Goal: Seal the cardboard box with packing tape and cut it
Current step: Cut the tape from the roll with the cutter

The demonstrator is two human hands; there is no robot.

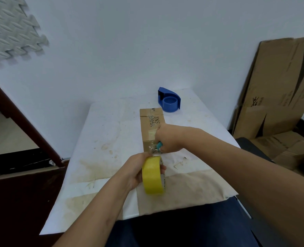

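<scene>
A narrow brown cardboard box (pixel 152 122) lies lengthwise in the middle of the white table (pixel 105 132). My left hand (pixel 136 168) grips a yellow tape roll (pixel 152 175) just in front of the box's near end, with a clear strip of tape stretched from the roll onto the box. My right hand (pixel 167 139) rests on the box's near part and is closed around a small teal cutter (pixel 159 145), held at the stretched tape. The cutter's blade is hidden by the fingers.
A blue tape dispenser (pixel 169 100) stands behind the box at the table's far edge. Flattened cardboard sheets (pixel 279 90) lean against the wall on the right. A dark wooden cabinet (pixel 23 157) stands to the left. Stained paper covers the table's near part.
</scene>
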